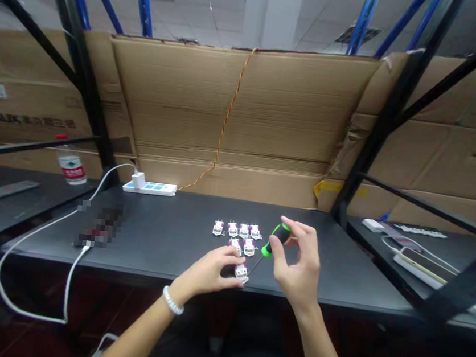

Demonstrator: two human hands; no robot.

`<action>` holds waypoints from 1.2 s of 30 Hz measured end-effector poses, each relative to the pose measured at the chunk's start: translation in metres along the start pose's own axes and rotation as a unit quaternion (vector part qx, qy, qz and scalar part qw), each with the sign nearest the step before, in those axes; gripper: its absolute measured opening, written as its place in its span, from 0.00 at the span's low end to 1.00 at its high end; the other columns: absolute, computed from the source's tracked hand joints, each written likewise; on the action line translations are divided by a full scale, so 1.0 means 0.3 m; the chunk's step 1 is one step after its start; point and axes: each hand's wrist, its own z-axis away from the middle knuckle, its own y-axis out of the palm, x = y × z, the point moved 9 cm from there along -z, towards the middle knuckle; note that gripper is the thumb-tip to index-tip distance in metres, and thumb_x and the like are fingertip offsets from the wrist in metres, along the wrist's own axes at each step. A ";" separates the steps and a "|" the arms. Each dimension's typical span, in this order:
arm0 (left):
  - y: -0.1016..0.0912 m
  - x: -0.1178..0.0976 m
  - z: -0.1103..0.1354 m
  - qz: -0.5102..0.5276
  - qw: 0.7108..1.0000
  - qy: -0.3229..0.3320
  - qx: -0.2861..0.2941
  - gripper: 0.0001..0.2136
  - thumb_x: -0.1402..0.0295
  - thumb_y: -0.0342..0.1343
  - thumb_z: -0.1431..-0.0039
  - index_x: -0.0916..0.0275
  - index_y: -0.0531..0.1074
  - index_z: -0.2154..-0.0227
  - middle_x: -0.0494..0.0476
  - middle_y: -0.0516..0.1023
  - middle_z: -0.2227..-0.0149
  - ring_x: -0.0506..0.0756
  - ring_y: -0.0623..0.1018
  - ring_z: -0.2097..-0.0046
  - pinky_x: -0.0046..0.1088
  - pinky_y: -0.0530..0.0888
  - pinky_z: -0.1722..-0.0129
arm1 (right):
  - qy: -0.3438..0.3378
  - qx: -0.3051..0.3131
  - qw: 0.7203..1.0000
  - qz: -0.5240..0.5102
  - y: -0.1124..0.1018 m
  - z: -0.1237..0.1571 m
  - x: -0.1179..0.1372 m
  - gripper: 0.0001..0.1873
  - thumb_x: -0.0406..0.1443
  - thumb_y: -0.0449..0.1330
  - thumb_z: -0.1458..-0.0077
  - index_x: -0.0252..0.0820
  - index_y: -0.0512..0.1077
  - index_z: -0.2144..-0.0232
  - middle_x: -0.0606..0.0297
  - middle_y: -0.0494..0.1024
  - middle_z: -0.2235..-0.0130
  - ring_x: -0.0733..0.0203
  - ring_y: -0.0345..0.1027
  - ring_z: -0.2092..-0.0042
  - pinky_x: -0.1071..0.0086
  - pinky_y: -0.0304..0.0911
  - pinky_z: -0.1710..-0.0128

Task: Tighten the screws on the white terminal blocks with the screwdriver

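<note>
My left hand pinches a small white-and-magenta part against the desk near its front edge. My right hand grips a screwdriver by its black-and-green handle. The thin shaft slants down to the left, its tip at or close to the right side of that part; contact is too small to make out. Just beyond, two similar parts lie close together, one partly hidden by my left fingers. Behind these, several more of the same kind stand in a row.
A white power strip with a plugged-in charger lies at the back of the black desk. Its white cable loops over the left front edge to a blurred object. Dark metal posts flank the desk.
</note>
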 end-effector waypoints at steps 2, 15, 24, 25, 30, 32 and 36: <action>0.002 0.004 0.000 -0.001 1.000 0.001 0.001 0.23 0.59 0.73 0.40 0.58 0.81 0.44 0.61 0.81 0.47 0.62 0.81 0.46 0.39 0.77 0.40 | 0.006 0.030 0.999 -0.025 0.014 0.000 -0.004 0.23 0.35 0.56 0.30 0.48 0.70 0.36 0.55 0.76 0.48 0.53 0.74 0.54 0.57 0.74 0.53; -0.001 0.002 0.002 0.002 1.000 -0.001 -0.006 0.22 0.59 0.73 0.40 0.59 0.81 0.44 0.62 0.80 0.46 0.63 0.81 0.44 0.39 0.76 0.39 | 0.006 0.029 0.999 -0.020 0.015 0.000 0.004 0.25 0.35 0.57 0.32 0.48 0.69 0.34 0.56 0.77 0.49 0.51 0.74 0.52 0.55 0.74 0.51; 0.002 -0.003 0.003 -0.021 1.000 0.005 0.009 0.22 0.59 0.71 0.37 0.58 0.80 0.42 0.62 0.79 0.44 0.63 0.80 0.44 0.40 0.76 0.39 | 0.040 0.028 0.998 -0.029 0.021 0.010 -0.028 0.26 0.37 0.63 0.34 0.47 0.70 0.36 0.56 0.78 0.50 0.54 0.76 0.57 0.57 0.77 0.55; 0.001 -0.007 0.005 -0.023 1.000 0.009 0.013 0.22 0.60 0.71 0.37 0.58 0.80 0.42 0.62 0.79 0.45 0.63 0.80 0.44 0.40 0.76 0.39 | 0.049 0.034 0.998 -0.038 0.026 0.013 -0.036 0.26 0.37 0.62 0.33 0.46 0.69 0.34 0.55 0.78 0.49 0.54 0.77 0.56 0.56 0.77 0.54; -0.011 -0.028 0.011 -0.034 0.999 0.013 0.032 0.19 0.61 0.69 0.35 0.58 0.80 0.43 0.62 0.79 0.45 0.62 0.80 0.44 0.39 0.76 0.39 | 0.075 0.046 0.994 -0.067 0.047 0.031 -0.064 0.29 0.36 0.59 0.31 0.48 0.64 0.30 0.53 0.78 0.44 0.51 0.80 0.51 0.53 0.78 0.49; -0.019 -0.033 0.012 -0.036 0.999 0.009 0.035 0.19 0.60 0.68 0.34 0.58 0.80 0.43 0.61 0.79 0.45 0.62 0.80 0.44 0.39 0.77 0.39 | 0.079 0.043 0.993 -0.073 0.053 0.038 -0.066 0.29 0.37 0.58 0.31 0.49 0.63 0.30 0.53 0.78 0.44 0.50 0.80 0.50 0.53 0.79 0.49; -0.039 -0.035 0.016 -0.035 0.998 0.003 0.043 0.20 0.60 0.68 0.35 0.57 0.80 0.43 0.61 0.78 0.44 0.62 0.81 0.44 0.38 0.77 0.39 | 0.087 0.041 0.992 -0.084 0.065 0.051 -0.066 0.30 0.37 0.58 0.30 0.50 0.63 0.29 0.53 0.78 0.42 0.50 0.80 0.49 0.52 0.79 0.48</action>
